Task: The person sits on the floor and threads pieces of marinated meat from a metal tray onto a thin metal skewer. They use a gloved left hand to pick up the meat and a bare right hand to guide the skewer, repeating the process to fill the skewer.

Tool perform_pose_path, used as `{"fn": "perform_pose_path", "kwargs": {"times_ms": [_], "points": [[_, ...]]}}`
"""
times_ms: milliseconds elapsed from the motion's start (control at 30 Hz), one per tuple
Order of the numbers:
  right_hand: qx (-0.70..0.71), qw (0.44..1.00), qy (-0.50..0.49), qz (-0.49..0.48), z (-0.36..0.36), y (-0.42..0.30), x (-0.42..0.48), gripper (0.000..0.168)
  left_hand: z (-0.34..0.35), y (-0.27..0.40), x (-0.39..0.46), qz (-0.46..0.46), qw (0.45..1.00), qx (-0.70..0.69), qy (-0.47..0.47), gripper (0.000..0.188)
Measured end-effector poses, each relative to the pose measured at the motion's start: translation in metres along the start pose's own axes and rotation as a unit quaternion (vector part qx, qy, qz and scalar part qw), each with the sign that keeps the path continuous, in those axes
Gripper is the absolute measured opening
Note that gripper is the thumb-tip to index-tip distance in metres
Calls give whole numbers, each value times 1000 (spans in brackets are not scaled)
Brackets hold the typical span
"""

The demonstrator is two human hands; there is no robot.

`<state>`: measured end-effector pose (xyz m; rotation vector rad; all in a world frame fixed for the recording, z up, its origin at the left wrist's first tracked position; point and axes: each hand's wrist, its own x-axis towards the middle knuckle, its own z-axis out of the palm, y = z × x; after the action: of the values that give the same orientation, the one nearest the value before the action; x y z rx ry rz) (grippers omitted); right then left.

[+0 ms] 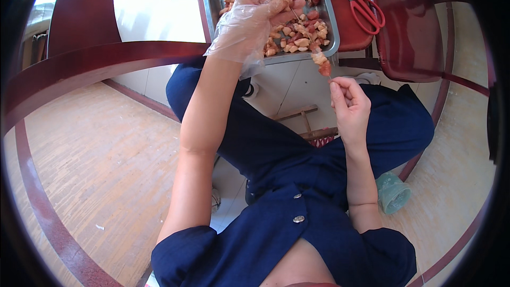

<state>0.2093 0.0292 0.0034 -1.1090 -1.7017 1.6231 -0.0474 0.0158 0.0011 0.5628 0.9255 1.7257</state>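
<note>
A metal tray (334, 28) holds many small pieces of raw meat (301, 42) and pale fatty bits. My left hand (275, 4), in a clear plastic glove, is over the tray with its fingers curled around the upper part of a thin skewer. Several meat pieces (321, 60) are threaded on the skewer and hang over the tray's near edge. Bare, my right hand (350, 97) pinches the skewer's near end between thumb and fingertips, just below the lowest piece. Whether the left fingers also hold a loose piece of meat, I cannot tell.
Scissors with red handles (368, 14) lie on a red seat (350, 40) right of the tray. A dark red chair part (410, 24) stands beyond. A curved wooden rail (159, 54) runs at the left. Between my legs is a small wooden stool (318, 133); a green plastic bin (394, 193) stands lower right.
</note>
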Motion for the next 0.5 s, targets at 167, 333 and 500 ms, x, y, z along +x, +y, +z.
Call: {"fn": "perform_pose_path", "kwargs": {"times_ms": [167, 333, 500], "points": [[-20, 1000, -3, -21, -2, 4, 2, 6, 2, -2, -2, 6, 1000, 15, 22, 35], [-20, 999, 6, -24, -4, 6, 2, 6, 18, -5, -7, -8, 1000, 5, 25, 35], [-6, 999, 17, -28, 0, 6, 3, 6, 21, -15, -10, -55, 997, -47, 6, 34]]}}
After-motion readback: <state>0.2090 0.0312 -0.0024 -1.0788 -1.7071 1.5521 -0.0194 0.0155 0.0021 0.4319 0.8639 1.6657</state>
